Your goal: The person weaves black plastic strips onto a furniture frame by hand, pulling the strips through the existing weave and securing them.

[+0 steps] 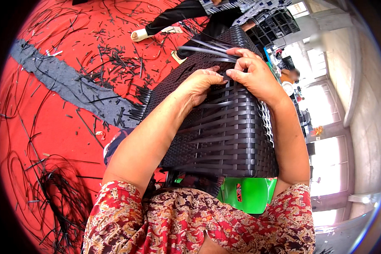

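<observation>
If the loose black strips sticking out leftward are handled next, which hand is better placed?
Probably the right hand: its fingers are right by the loose strips, while the left hand sits lower in view, over the black weave.

The head-worn fisheye camera, close above the near end of the black woven piece (235, 137), faces downward and forward along it.

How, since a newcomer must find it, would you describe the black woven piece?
From the patterned shirt, look up to the left hand and right hand. Both are at the black woven piece: boxy and plaited, unlike the loose strips scattered on the red floor.
</observation>
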Demonstrator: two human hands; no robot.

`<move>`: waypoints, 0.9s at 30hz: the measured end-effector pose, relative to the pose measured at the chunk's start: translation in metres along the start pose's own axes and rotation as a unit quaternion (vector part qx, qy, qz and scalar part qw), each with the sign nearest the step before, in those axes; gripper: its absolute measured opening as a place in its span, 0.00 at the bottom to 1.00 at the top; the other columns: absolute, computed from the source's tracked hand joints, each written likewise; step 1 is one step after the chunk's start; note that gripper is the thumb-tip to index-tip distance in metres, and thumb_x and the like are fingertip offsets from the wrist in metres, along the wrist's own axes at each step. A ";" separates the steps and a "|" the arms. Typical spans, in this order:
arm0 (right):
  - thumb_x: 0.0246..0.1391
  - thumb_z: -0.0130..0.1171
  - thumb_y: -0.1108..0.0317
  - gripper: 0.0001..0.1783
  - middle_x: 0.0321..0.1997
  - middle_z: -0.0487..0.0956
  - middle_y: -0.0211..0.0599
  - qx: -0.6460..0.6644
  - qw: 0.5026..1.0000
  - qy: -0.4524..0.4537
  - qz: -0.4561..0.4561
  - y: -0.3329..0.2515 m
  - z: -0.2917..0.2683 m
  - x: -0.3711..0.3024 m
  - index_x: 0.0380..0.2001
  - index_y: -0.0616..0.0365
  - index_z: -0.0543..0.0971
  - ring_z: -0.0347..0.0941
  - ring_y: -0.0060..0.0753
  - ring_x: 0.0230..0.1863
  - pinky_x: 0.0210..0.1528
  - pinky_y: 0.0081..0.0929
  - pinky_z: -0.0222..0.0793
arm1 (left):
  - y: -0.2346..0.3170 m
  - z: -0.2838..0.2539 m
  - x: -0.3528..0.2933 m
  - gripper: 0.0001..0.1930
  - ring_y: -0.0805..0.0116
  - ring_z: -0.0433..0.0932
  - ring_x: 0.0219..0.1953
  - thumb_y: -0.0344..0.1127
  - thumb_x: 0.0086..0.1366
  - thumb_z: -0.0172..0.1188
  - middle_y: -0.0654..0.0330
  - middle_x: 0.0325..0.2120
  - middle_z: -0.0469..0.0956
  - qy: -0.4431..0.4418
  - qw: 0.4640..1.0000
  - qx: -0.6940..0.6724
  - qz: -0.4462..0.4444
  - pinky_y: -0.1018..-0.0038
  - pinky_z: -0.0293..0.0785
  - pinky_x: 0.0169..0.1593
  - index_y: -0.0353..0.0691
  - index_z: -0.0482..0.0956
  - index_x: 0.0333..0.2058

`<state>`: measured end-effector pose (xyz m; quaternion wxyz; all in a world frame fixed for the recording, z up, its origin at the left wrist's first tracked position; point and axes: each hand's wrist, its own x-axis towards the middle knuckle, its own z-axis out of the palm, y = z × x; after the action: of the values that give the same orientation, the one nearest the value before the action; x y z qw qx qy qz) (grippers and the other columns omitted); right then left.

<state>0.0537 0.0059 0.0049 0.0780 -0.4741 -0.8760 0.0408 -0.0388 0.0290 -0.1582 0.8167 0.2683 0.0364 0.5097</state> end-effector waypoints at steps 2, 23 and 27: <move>0.42 0.62 0.66 0.14 0.50 0.74 0.43 0.067 0.997 -0.021 0.019 -0.008 0.002 0.004 0.13 0.61 0.72 0.64 0.44 0.55 0.57 0.36 0.57 | 0.000 0.001 -0.001 0.10 0.77 0.72 0.36 0.33 0.53 0.62 0.68 0.33 0.77 -0.017 1.000 -0.009 -0.009 0.71 0.62 0.47 0.43 0.77 0.36; 0.43 0.60 0.69 0.14 0.52 0.74 0.43 -0.049 0.998 0.015 0.028 0.017 0.000 -0.029 0.13 0.61 0.68 0.65 0.40 0.56 0.59 0.32 0.54 | -0.038 0.018 -0.003 0.21 0.74 0.76 0.35 0.21 0.53 0.58 0.65 0.29 0.79 0.008 0.989 -0.148 0.013 0.77 0.67 0.49 0.31 0.68 0.48; 0.41 0.59 0.67 0.13 0.51 0.74 0.44 -0.071 0.997 0.024 -0.005 0.016 0.002 -0.025 0.12 0.62 0.71 0.66 0.44 0.55 0.57 0.35 0.59 | -0.028 0.018 -0.004 0.07 0.74 0.76 0.35 0.23 0.55 0.59 0.65 0.30 0.78 -0.016 0.999 -0.043 -0.009 0.78 0.69 0.46 0.34 0.78 0.34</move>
<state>0.0796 -0.0062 -0.0020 0.0655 -0.4747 -0.8771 -0.0330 -0.0120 0.0087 -0.1575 0.8324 0.2405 0.0040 0.4993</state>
